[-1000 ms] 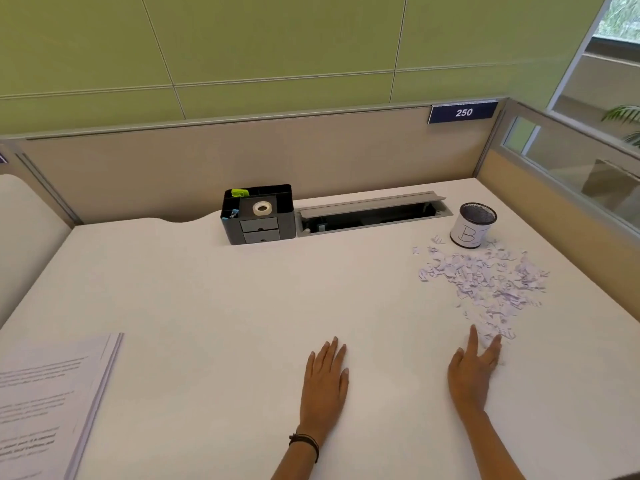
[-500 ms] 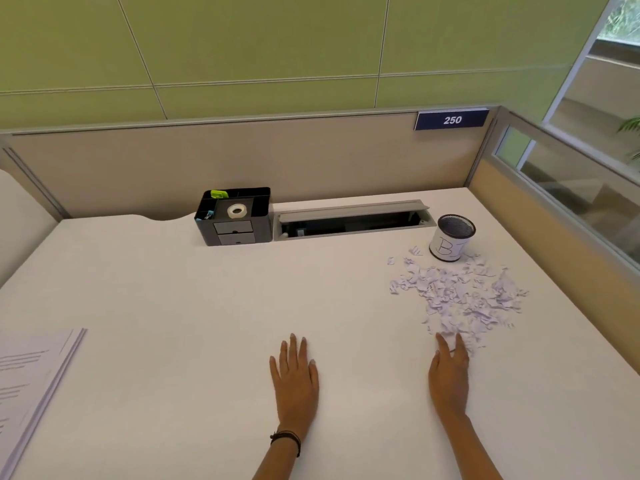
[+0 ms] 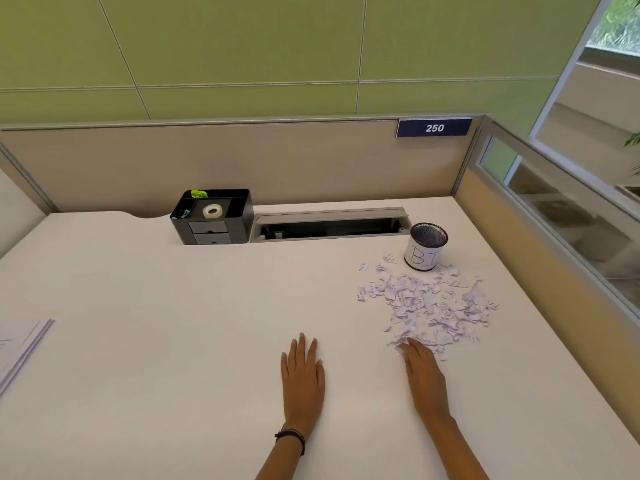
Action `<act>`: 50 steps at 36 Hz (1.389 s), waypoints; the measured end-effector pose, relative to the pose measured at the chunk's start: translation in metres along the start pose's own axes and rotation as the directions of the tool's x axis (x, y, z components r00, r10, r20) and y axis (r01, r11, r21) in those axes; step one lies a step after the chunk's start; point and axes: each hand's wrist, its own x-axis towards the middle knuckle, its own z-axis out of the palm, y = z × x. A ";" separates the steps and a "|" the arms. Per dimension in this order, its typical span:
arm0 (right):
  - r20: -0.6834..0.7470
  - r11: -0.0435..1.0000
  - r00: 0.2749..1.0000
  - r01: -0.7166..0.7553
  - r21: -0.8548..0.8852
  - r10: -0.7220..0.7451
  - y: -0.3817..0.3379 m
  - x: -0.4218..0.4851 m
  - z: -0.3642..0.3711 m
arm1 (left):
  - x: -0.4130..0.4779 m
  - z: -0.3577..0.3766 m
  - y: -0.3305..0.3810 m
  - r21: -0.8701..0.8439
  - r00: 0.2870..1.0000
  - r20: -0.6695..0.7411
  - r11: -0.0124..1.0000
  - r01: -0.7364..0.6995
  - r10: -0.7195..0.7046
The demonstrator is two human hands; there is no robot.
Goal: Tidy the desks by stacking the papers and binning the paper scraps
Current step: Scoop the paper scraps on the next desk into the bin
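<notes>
Scraps of torn white paper (image 3: 426, 306) lie in a loose heap on the white desk (image 3: 173, 323), starting right at the foot of the bin (image 3: 424, 258) and spreading from it toward me. The bin is a small dark mesh cup wrapped in paper with hand-drawn letters, standing upright; its inside looks dark, and I cannot tell what it holds.

My right hand (image 3: 424, 375) is on the side of the heap away from the bin, fingertips among the outermost scraps; whether they pinch any I cannot tell. My left hand (image 3: 303, 379) lies flat on the desk, fingers straight and close together, left of the bin and well apart from the scraps.

Far left of the bin, a stack of printed papers (image 3: 20, 341) is cut off by the edge of the view.

Left of the bin, past an open cable tray (image 3: 329, 225), stands a black organizer (image 3: 211, 220). A roll of tape (image 3: 212, 211) lies in its top tray, a green item (image 3: 198, 193) in a rear compartment.
</notes>
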 end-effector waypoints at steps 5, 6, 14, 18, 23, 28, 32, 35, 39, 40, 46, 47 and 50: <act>0.048 0.990 0.992 0.113 0.080 -0.117 0.010 0.007 -0.015 | -0.003 0.013 0.027 -0.016 0.997 -0.003 0.997 -0.077 0.077; 0.065 0.986 0.989 0.122 0.109 -0.130 0.012 0.009 -0.018 | -0.004 0.016 0.031 -0.031 0.996 -0.005 0.995 -0.093 0.092; -0.092 0.982 0.984 0.160 0.104 -0.150 0.028 0.027 -0.036 | -0.005 0.030 0.066 -0.090 0.927 0.039 0.926 -0.368 0.372; -0.032 0.991 0.999 0.016 0.134 -0.012 0.030 0.037 -0.041 | -0.003 0.038 0.084 -0.102 0.871 0.031 0.869 -0.484 0.489; 0.080 0.991 0.997 -0.004 0.130 -0.006 0.030 0.043 -0.043 | 0.003 0.045 0.097 -0.052 0.816 0.069 0.819 -0.571 0.573; 0.162 0.999 0.987 0.001 0.051 -0.010 0.027 0.049 -0.045 | 0.010 0.048 0.100 -0.016 0.811 0.074 0.814 -0.581 0.581; 0.287 1.000 0.958 0.011 0.016 -0.016 0.020 0.061 -0.055 | 0.016 0.047 0.102 -0.015 0.828 0.089 0.832 -0.555 0.554; 0.238 0.999 0.970 0.044 -0.003 -0.042 0.020 0.066 -0.056 | 0.022 0.046 0.102 -0.060 0.844 0.117 0.852 -0.520 0.523; 0.167 0.995 0.986 -0.003 0.099 -0.014 0.024 0.066 -0.051 | 0.032 0.046 0.098 -0.107 0.868 0.116 0.874 -0.473 0.484; 0.154 0.992 0.988 -0.015 0.121 -0.004 0.025 0.067 -0.050 | 0.035 0.045 0.097 -0.112 0.874 0.116 0.880 -0.462 0.473; 0.047 0.978 0.998 -0.055 0.201 0.046 0.023 0.080 -0.055 | 0.056 0.040 0.085 -0.135 0.896 0.085 0.896 -0.422 0.435; 0.028 0.975 0.998 -0.059 0.213 0.054 0.023 0.083 -0.056 | 0.059 0.040 0.084 -0.140 0.897 0.085 0.896 -0.420 0.434; -0.008 0.948 0.995 -0.093 0.303 0.100 0.023 0.096 -0.058 | 0.065 0.038 0.083 -0.157 0.901 0.073 0.897 -0.413 0.427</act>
